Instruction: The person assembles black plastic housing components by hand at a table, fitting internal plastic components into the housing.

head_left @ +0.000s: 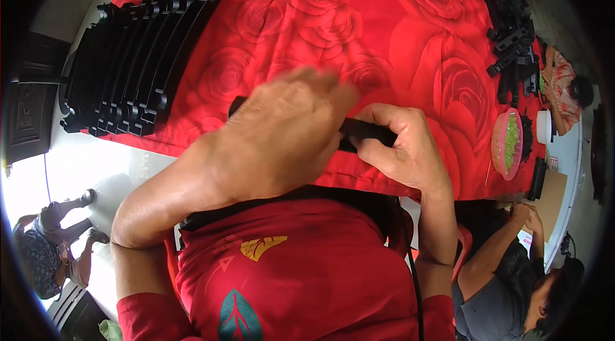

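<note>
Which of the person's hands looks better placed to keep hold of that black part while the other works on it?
Probably the right hand: its fingers already curl around the black part. The left hand lies flat over it, blurred.

Both hands meet: left hand (282,133) spread flat, right hand (403,149) curled closed.

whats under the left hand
A black plastic part lies under the left hand; its ends stick out, the right hand gripping one. Below is the red rose cloth. The part's middle is covered.
</note>
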The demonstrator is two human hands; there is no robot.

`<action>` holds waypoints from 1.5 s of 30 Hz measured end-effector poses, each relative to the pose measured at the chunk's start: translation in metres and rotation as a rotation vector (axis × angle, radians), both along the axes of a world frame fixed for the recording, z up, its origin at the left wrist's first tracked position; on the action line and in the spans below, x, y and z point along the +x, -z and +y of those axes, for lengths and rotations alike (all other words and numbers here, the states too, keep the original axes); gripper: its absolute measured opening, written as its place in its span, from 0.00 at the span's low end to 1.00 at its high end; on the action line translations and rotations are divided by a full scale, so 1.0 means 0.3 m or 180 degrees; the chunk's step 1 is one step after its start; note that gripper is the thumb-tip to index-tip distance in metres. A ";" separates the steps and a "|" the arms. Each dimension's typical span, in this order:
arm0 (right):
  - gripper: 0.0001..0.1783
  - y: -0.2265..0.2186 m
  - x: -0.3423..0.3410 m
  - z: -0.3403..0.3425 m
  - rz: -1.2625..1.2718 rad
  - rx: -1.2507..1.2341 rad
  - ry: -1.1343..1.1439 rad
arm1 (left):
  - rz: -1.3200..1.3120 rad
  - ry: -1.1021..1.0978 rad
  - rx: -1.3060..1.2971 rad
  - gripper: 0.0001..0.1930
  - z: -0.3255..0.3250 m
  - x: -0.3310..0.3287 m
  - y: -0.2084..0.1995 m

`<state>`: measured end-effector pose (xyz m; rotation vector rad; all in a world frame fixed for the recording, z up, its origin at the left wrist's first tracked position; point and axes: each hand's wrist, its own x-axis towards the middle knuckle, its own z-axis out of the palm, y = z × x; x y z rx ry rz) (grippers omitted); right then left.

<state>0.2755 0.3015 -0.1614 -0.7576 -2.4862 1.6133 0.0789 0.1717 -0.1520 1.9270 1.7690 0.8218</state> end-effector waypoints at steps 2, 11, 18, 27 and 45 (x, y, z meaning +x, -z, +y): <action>0.08 0.017 0.001 0.001 0.0015 -0.0068 0.0413 | 0.0433 -0.0257 0.1226 0.11 0.009 -0.014 -0.032; 0.08 0.027 -0.011 -0.064 0.0287 0.0301 0.1066 | -0.0248 -0.1063 0.0902 0.10 -0.073 0.009 0.070; 0.08 0.042 -0.012 -0.089 0.0276 0.0347 0.1066 | 0.0135 -0.1281 0.0320 0.14 -0.074 0.035 0.065; 0.31 0.088 -0.024 -0.126 0.0719 0.1105 0.0442 | -0.0129 -0.1370 0.0139 0.18 -0.043 0.052 0.041; 0.46 0.080 -0.043 -0.076 -0.0015 0.1789 0.0384 | 0.0876 -0.0501 -0.0489 0.16 0.206 0.016 0.008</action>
